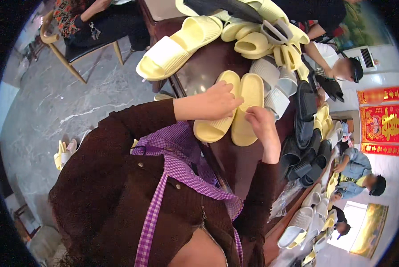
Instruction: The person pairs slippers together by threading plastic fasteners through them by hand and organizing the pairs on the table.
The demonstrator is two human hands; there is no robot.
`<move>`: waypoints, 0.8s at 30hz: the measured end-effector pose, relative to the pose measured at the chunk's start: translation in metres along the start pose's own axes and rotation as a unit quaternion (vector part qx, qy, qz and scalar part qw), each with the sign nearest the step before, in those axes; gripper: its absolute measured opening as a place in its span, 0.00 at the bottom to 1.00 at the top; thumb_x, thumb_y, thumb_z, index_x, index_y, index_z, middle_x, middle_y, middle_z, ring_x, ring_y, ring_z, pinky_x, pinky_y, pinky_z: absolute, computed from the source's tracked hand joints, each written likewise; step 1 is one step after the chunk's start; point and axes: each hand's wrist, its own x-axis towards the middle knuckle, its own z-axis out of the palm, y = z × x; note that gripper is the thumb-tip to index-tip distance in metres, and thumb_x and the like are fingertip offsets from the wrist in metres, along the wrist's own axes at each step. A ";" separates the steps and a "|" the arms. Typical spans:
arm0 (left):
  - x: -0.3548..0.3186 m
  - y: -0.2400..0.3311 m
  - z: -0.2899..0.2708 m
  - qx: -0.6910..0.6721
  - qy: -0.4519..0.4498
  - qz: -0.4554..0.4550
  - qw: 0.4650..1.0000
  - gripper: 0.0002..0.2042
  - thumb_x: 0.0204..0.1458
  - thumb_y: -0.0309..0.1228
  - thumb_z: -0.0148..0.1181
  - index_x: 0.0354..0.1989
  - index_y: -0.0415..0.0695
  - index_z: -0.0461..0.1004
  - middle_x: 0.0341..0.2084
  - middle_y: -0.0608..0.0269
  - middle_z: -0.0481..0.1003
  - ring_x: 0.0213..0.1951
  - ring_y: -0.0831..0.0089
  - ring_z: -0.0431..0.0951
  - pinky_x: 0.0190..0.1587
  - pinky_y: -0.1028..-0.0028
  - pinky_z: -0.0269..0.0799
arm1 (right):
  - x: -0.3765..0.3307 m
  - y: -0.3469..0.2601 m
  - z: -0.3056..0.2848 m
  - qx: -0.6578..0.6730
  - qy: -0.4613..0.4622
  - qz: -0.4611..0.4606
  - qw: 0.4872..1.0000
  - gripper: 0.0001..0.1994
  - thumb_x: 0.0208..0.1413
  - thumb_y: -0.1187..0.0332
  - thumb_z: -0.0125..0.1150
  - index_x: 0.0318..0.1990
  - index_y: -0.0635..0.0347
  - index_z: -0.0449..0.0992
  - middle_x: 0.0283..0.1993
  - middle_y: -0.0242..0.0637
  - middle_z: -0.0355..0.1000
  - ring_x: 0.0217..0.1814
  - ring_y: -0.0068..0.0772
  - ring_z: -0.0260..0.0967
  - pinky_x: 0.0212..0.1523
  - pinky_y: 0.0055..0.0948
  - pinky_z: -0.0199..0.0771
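Observation:
A pair of pale yellow slide slippers lies side by side on the dark table in front of me. The left slipper is partly covered by my left hand, whose fingers are curled, the tips near the gap between the pair. Over the inner sole of the right slipper hovers my right hand, thumb and fingers pinched together. Anything small between the fingers of either hand is too fine to make out. Grey slippers sit just right of the pair.
A larger yellow slipper pair rests at the table's far left edge. Yellow slippers pile up at the back. Black slippers crowd the right side, beside clear plastic wrap. Several people sit around the table.

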 end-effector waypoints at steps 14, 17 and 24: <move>0.027 -0.008 0.019 -0.181 -0.085 -0.006 0.980 0.15 0.47 0.35 0.55 0.40 0.40 0.72 0.30 0.46 0.75 0.36 0.52 0.76 0.40 0.59 0.70 | -0.042 -0.017 0.004 0.002 0.206 0.010 0.978 0.14 0.46 0.79 0.58 0.43 0.65 0.72 0.50 0.47 0.69 0.52 0.42 0.68 0.50 0.30 0.67; 0.026 -0.004 0.002 -0.223 -0.066 -0.019 0.972 0.14 0.47 0.35 0.55 0.38 0.39 0.72 0.30 0.47 0.75 0.36 0.52 0.76 0.39 0.60 0.70 | -0.056 -0.018 -0.002 0.032 0.242 0.031 0.969 0.14 0.46 0.79 0.57 0.44 0.65 0.72 0.52 0.46 0.68 0.54 0.41 0.67 0.52 0.30 0.66; 0.022 -0.012 0.017 -0.267 -0.030 -0.023 0.963 0.13 0.47 0.35 0.55 0.37 0.39 0.72 0.30 0.47 0.75 0.35 0.52 0.76 0.39 0.61 0.71 | -0.083 -0.010 0.000 0.111 0.324 0.077 0.936 0.15 0.47 0.79 0.57 0.45 0.64 0.71 0.54 0.43 0.68 0.55 0.37 0.65 0.54 0.31 0.64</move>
